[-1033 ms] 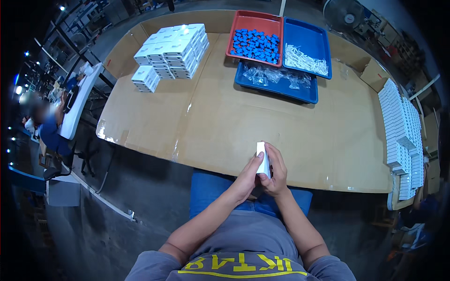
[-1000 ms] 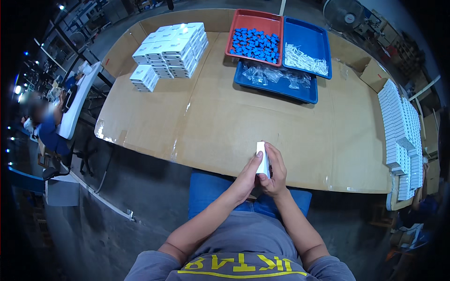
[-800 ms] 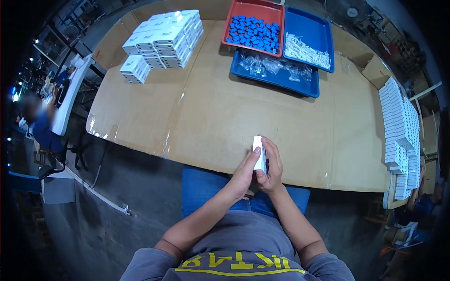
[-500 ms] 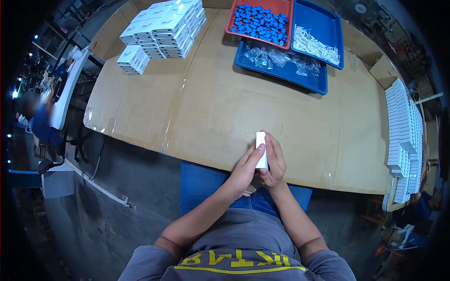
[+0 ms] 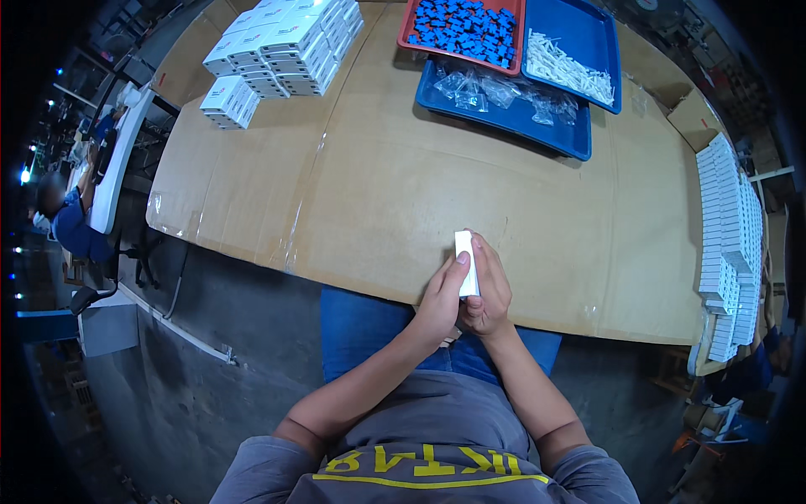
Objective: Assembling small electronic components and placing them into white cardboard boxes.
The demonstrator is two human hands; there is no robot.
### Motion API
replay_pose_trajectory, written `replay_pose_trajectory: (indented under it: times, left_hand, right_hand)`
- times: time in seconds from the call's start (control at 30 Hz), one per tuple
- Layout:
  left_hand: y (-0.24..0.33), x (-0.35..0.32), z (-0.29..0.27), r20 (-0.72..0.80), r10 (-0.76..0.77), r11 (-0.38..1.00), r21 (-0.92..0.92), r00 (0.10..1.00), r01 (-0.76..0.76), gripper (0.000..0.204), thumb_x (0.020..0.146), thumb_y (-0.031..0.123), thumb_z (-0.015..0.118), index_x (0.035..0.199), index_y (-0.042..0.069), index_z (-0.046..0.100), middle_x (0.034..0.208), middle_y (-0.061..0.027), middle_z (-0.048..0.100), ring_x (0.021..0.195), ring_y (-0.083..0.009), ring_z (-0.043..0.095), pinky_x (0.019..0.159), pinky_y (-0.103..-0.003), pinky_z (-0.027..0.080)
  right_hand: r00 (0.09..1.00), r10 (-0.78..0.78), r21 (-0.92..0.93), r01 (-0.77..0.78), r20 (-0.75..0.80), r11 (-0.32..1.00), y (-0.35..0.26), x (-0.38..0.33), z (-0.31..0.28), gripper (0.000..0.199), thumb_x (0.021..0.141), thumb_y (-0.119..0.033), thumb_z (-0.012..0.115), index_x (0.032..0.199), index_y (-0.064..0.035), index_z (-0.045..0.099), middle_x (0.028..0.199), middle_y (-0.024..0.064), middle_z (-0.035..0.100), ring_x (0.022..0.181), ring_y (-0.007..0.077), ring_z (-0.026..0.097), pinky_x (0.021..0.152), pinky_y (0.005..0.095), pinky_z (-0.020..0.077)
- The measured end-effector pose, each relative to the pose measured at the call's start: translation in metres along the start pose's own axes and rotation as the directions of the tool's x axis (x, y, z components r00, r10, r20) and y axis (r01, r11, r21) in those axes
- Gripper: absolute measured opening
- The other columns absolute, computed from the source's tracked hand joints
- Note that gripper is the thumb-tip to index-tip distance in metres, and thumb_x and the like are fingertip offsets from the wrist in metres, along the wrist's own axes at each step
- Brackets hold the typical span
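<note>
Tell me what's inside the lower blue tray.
Clear plastic bags show in the front of the lower blue tray. The red tray and upper blue tray cover its back; anything there can't be seen.

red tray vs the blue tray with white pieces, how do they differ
The red tray holds small blue pieces; the blue tray holds slender white pieces. The red tray sits left, the blue tray right. Both are shallow and overlap the lower blue tray.

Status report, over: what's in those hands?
Left hand, right hand: both around slim white rectangular box. Box by near edge of brown cardboard tabletop. Nearest rectangular blue plastic tray beyond, not in the way.
</note>
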State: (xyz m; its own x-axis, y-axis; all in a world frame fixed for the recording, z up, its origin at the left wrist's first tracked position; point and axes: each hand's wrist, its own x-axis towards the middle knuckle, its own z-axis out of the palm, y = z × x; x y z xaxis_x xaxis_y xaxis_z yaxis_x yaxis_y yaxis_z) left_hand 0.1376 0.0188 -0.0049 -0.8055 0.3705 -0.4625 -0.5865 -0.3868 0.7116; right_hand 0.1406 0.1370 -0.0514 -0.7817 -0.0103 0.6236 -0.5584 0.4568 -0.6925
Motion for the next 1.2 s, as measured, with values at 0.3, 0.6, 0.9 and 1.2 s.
replay_pose_trajectory:
  times: [0.3, 0.6, 0.9, 1.2]
  left_hand:
    - [-0.007, 0.002, -0.007, -0.015, -0.008, 1.000, -0.005, 1.000, 0.008, 0.050, 0.111, 0.051, 0.042, 0.128, 0.006, 0.055, 0.105, -0.0048, 0.065, 0.092, -0.0102, 0.066, 0.075, -0.026, 0.055]
    - [0.014, 0.006, -0.013, 0.061, 0.141, 0.988, 0.061, 0.988, -0.144, 0.062, 0.112, 0.030, 0.046, 0.164, 0.004, 0.026, 0.136, -0.0088, 0.056, 0.123, -0.0144, 0.054, 0.107, -0.029, 0.044]
    - [0.012, 0.020, -0.022, 0.141, 0.444, 0.855, 0.228, 0.885, -0.465, 0.071, 0.101, 0.008, 0.043, 0.167, 0.003, 0.017, 0.167, -0.0154, 0.030, 0.152, -0.0240, 0.032, 0.125, -0.035, 0.023]
    - [-0.001, 0.031, -0.028, 0.052, 0.437, 0.864, 0.252, 0.898, -0.435, 0.064, 0.116, 0.037, 0.037, 0.167, 0.003, 0.020, 0.168, -0.0185, 0.029, 0.155, -0.0256, 0.029, 0.125, -0.037, 0.023]
  right_hand:
    - [1.000, 0.010, 0.064, -0.010, 0.006, 0.998, -0.002, 0.004, -0.002, 0.082, 0.109, -0.059, 0.034, 0.142, 0.0140, 0.053, 0.136, 0.0367, 0.059, 0.124, 0.0503, 0.062, 0.103, 0.0499, 0.0513]
    - [0.968, 0.230, 0.250, -0.249, 0.104, 0.936, -0.014, 0.014, -0.013, 0.066, 0.107, -0.047, 0.050, 0.147, 0.0061, 0.053, 0.153, 0.0278, 0.050, 0.141, 0.0400, 0.052, 0.116, 0.0457, 0.0412]
    - [0.920, 0.349, 0.213, -0.383, 0.178, 0.899, -0.026, 0.011, -0.008, 0.052, 0.102, -0.016, 0.065, 0.148, 0.0048, 0.053, 0.158, 0.0255, 0.047, 0.146, 0.0373, 0.048, 0.118, 0.0431, 0.0404]
    - [0.939, 0.286, 0.039, -0.298, 0.192, 0.954, -0.027, 0.012, -0.005, 0.051, 0.101, -0.012, 0.064, 0.148, 0.0069, 0.053, 0.154, 0.0281, 0.050, 0.142, 0.0408, 0.052, 0.116, 0.0437, 0.0431]
